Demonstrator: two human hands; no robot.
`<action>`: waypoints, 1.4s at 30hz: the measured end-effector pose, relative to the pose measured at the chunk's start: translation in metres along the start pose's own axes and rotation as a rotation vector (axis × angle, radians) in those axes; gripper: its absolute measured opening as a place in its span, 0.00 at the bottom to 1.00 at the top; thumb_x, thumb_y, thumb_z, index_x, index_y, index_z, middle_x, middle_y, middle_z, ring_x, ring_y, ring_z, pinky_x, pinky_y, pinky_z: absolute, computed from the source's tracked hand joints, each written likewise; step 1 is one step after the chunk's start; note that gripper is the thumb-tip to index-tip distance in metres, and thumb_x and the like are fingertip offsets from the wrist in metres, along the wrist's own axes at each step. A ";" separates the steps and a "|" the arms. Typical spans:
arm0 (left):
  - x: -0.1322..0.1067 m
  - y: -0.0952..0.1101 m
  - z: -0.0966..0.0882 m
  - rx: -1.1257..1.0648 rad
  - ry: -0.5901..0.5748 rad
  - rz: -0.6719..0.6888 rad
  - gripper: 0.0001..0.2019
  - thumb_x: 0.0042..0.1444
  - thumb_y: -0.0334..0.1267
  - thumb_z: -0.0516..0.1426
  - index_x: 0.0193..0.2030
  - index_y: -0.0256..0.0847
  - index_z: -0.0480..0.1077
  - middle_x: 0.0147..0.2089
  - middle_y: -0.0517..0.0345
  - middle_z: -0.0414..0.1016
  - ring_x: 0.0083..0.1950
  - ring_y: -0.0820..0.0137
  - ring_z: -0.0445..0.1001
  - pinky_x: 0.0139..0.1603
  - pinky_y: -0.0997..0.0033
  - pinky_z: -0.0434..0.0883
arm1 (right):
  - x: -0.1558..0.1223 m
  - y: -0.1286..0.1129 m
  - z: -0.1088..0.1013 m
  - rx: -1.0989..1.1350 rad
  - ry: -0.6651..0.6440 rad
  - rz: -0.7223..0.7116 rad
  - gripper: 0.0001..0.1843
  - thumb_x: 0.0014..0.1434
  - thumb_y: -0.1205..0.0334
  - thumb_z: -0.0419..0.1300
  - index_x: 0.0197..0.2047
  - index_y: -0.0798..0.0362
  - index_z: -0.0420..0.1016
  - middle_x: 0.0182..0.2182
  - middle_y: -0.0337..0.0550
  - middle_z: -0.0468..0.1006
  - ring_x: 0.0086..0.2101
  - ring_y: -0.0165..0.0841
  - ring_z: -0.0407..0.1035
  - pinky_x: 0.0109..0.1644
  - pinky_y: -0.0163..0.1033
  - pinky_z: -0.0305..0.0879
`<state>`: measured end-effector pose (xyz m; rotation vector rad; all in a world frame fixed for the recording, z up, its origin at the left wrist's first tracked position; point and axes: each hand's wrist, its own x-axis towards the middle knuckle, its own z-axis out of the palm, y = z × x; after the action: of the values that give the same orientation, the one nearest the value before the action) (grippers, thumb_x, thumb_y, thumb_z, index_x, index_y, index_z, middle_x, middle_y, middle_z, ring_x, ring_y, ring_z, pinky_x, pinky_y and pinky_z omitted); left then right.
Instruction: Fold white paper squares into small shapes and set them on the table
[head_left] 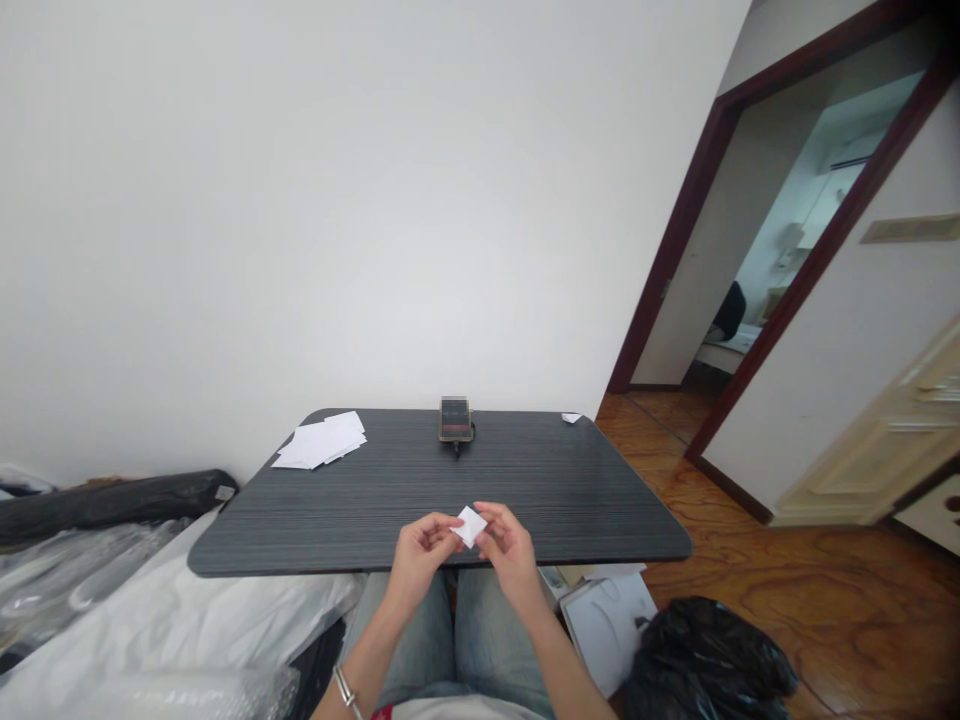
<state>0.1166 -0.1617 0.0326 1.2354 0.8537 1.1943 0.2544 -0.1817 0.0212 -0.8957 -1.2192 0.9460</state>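
Both my hands are raised just above the near edge of a dark grey wood-grain table (pixel 442 500). Between my left hand (pixel 420 560) and my right hand (pixel 510 552), a small white paper square (pixel 471 526) is pinched by the fingertips of each. Farther off at the left of the tabletop lies a loose stack of white paper sheets (pixel 319 441). A smartphone (pixel 455 420) stands at the far edge with a black cable beneath it. A small scrap of white paper (pixel 571 417) rests at the far right corner.
Bubble wrap (pixel 90 590) and a black roll (pixel 112 505) lie left of the table. A black plastic bag (pixel 705 660) and a white paper bag (pixel 607 625) sit on the floor to the right. A wall backs the table; a doorway stands at right.
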 end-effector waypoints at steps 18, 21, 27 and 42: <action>-0.004 0.010 0.002 0.013 -0.093 -0.034 0.08 0.40 0.37 0.62 0.26 0.34 0.72 0.22 0.56 0.75 0.24 0.72 0.71 0.28 0.74 0.68 | 0.000 -0.004 -0.009 -0.054 -0.030 -0.010 0.07 0.48 0.61 0.61 0.22 0.55 0.75 0.19 0.39 0.73 0.21 0.29 0.66 0.25 0.33 0.63; -0.005 0.009 0.001 0.084 -0.046 0.033 0.07 0.42 0.37 0.61 0.23 0.35 0.72 0.21 0.57 0.74 0.24 0.71 0.70 0.28 0.74 0.67 | -0.001 -0.005 -0.007 0.004 -0.018 0.048 0.07 0.46 0.60 0.62 0.22 0.55 0.74 0.18 0.39 0.74 0.20 0.29 0.66 0.24 0.33 0.64; -0.010 0.010 0.003 0.141 0.007 0.111 0.07 0.45 0.37 0.59 0.23 0.35 0.71 0.22 0.58 0.72 0.26 0.71 0.69 0.29 0.76 0.65 | 0.000 -0.006 -0.006 0.078 0.039 0.079 0.09 0.45 0.58 0.63 0.23 0.56 0.71 0.18 0.39 0.75 0.20 0.29 0.67 0.24 0.34 0.65; -0.008 0.005 0.008 0.048 0.083 0.125 0.07 0.45 0.37 0.59 0.22 0.36 0.67 0.21 0.61 0.70 0.25 0.73 0.67 0.28 0.77 0.63 | -0.001 -0.009 -0.002 0.050 0.063 0.030 0.09 0.48 0.60 0.60 0.22 0.56 0.71 0.19 0.38 0.71 0.22 0.29 0.64 0.27 0.33 0.62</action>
<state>0.1218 -0.1717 0.0382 1.3012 0.8810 1.3397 0.2570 -0.1858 0.0294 -0.8995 -1.1274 0.9611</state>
